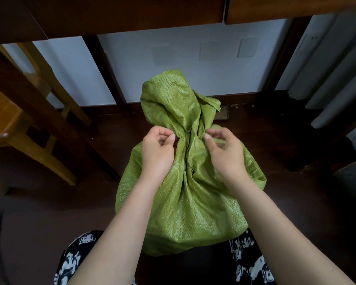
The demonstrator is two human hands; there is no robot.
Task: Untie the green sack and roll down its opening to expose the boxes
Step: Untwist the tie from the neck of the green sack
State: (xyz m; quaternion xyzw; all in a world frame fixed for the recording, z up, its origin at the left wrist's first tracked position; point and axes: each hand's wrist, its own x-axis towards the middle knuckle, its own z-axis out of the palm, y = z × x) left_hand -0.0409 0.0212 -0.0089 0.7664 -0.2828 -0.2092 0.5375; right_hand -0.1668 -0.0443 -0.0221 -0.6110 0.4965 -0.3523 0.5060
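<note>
1. Standing upright on a dark wooden floor (296,202), a green sack (185,202) fills the middle of the room, set between the knees of a person in black-and-white patterned trousers (76,258).
2. Behind it runs a pale wall (173,48), crossed by the dark legs of a wooden table (121,15) overhead; a lighter wooden chair (12,120) sits to the left, and grey curtains (333,79) hang at the right.
3. The sack's neck is gathered tight above a bulging body, and the loose top flares up and flops toward the wall.
4. Its material is a coarse woven plastic with a fine grid texture, creased into long folds that fan out from the neck; the lower body looks rounded and full.
5. The left hand (156,151) meets the neck from the left, thumb and forefinger pinched together at the gathered fabric.
6. The right hand (224,151) hovers at the neck's right side, fingers curled and slightly apart, the thumb tip against the fabric; whether it grips anything cannot be told.
</note>
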